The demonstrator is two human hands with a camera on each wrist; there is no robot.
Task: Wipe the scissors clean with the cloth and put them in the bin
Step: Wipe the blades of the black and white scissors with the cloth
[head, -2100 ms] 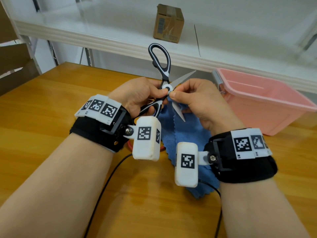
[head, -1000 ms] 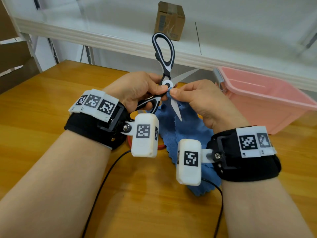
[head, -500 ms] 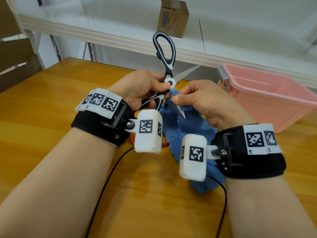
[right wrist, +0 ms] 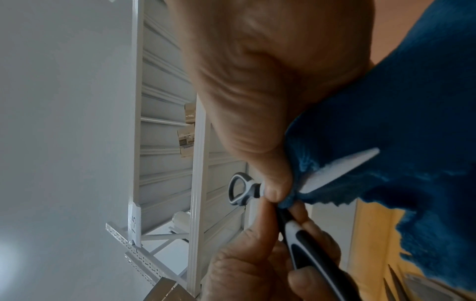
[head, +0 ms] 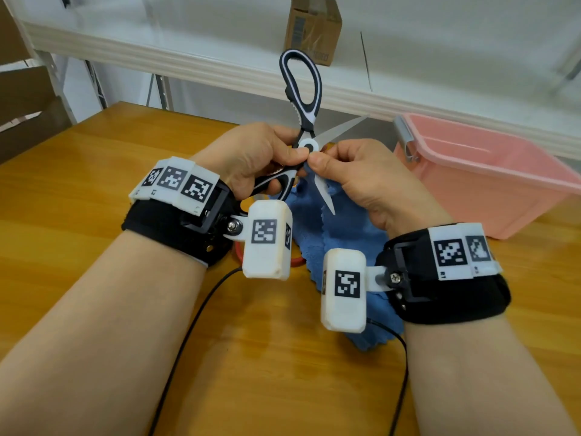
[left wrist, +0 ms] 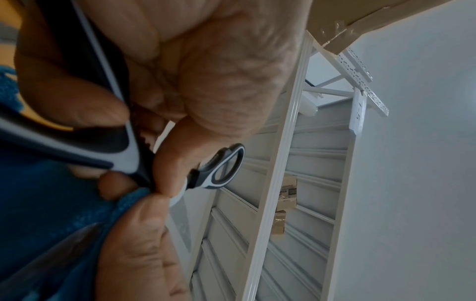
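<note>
Since half a second ago, right hand (head: 361,180) has been sliding up the blade toward the pivot, pinching the blue microfibre cloth (head: 342,234) around it. Black-and-white-handled steel scissors (head: 306,114) are being held splayed open above the wooden tabletop (head: 78,196), one loop pointing up; left hand (head: 251,158) is gripping the lower handle. Pink plastic bin (head: 490,177) is sitting to the right
</note>
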